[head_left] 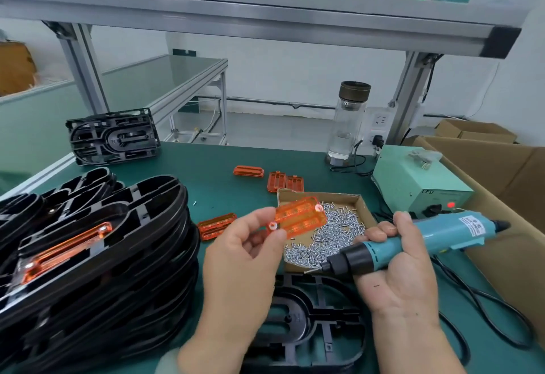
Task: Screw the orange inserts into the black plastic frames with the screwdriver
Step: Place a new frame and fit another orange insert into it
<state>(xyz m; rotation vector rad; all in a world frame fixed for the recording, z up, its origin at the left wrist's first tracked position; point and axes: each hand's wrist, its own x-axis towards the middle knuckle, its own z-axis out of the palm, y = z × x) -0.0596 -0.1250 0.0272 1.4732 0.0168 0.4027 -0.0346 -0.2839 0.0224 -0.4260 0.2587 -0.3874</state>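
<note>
The green tabletop (212, 184) is offering little open room: a tall stack of black frames (118, 270) is crowding its left edge, a large cardboard box (501, 190) is pressing in along the right edge, and a pale green power unit (418, 179) is sitting toward the far right corner beside a glass bottle (348, 125). A strip is lying open through the middle toward the far edge, with a few loose inserts (284, 182) scattered on it. A shallow cardboard tray (321, 195) heaped with small silver screws (333, 235) is sitting mid-tabletop. At the near edge a single black frame (309, 314) is lying flat, partly hidden under both wrists. Above it the left hand (244, 252) is pinching an orange insert (300, 217) by one end between thumb and fingertips, its grip closed on it; the insert is looking translucent, ribbed and rectangular, with a round screw lug at two opposite corners, and is tilting in the air. The right hand (401, 270) is wrapping its grip around the teal screwdriver (413, 241), bit pointing left over the tray's near rim.
</note>
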